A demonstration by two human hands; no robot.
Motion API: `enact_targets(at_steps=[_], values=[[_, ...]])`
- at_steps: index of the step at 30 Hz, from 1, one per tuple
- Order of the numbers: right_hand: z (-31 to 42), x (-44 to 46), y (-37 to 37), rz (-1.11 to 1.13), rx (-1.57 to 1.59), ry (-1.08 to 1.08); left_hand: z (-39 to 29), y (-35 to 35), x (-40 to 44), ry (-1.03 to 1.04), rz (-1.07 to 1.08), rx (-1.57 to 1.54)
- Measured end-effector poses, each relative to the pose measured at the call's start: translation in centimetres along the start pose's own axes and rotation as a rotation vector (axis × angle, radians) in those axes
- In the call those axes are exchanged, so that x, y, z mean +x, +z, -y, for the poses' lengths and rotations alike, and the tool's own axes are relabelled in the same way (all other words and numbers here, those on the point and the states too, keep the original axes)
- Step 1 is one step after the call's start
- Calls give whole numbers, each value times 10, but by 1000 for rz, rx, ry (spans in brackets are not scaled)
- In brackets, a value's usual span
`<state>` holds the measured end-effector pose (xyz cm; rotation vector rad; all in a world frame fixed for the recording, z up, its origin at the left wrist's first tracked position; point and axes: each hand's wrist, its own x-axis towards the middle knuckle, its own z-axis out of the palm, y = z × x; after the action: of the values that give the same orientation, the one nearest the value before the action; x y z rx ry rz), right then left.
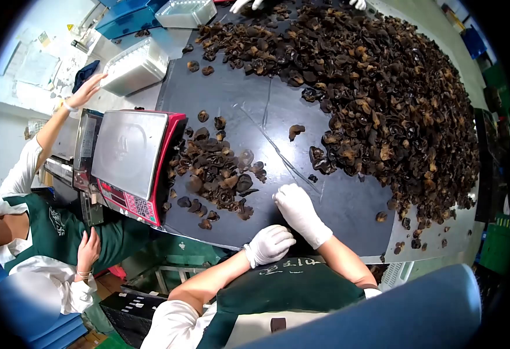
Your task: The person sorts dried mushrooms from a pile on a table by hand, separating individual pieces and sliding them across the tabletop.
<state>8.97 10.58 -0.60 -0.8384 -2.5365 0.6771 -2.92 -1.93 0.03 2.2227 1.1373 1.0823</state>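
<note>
My left hand (pixel 269 246), in a white glove, rests at the near edge of the dark tabletop (pixel 208 96), its fingers curled; whatever they may hold is hidden. Just to its right and farther forward, my right hand (pixel 300 212), also gloved in white, lies on the table with its fingers bent and pressed together. Nothing can be made out inside it. Left of my hands is a small heap of dark brown dried fungus pieces (pixel 214 168). A much larger pile of the same pieces (pixel 394 110) covers the far and right parts of the table.
A red scale (pixel 130 151) with a metal plate stands left of the small heap. A co-worker (pixel 39 232) in a green apron sits at the left, one arm stretched toward a white container (pixel 135 67). Another person's gloved hands (pixel 249 4) show at the far edge.
</note>
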Motion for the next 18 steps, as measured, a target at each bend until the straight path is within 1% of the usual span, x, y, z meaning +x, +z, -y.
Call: enact_targets(at_steps=[2, 3, 5, 6, 7, 8, 9, 10, 11, 12, 13, 14, 15, 16, 17, 18], values=[[0, -18, -5, 146, -4, 37, 8, 2, 5, -12, -71, -8], [0, -24, -13, 146, -17, 49, 14, 2, 9, -19, -104, -9], [4, -40, -35, 239, -16, 97, 24, -2, 31, -35, -174, 78], [-1, -57, -41, 278, -30, 118, 31, -5, 40, -81, -119, 158], [-3, -73, -55, 372, -18, 142, 36, -5, 49, -158, -96, 285], [-6, -90, -70, 465, -4, 166, 44, -10, 58, -255, 12, 391], [-14, -117, -79, 486, 35, 158, 45, -15, 64, -350, 99, 589], [-16, -138, -97, 631, 80, 226, 64, -12, 58, -421, 163, 778], [-19, -159, -108, 863, 54, 347, 69, -24, 64, -575, 285, 846], [-15, -160, -126, 1020, 69, 357, 81, -31, 59, -621, 255, 907], [-13, -158, -144, 1174, 87, 365, 90, -41, 50, -615, 214, 945], [-22, -162, -147, 1043, 158, 374, 95, -52, 48, -670, 228, 983], [-32, -164, -149, 910, 228, 378, 109, -55, 38, -641, 213, 1139], [-29, -141, -162, 715, 229, 443, 104, -60, 43, -686, 214, 1114], [-45, -134, -147, 378, 8, 242, 96, -65, 51, -732, 217, 1092], [-47, -106, -157, 150, -75, 181, 89, -67, 64, -703, 183, 1062]])
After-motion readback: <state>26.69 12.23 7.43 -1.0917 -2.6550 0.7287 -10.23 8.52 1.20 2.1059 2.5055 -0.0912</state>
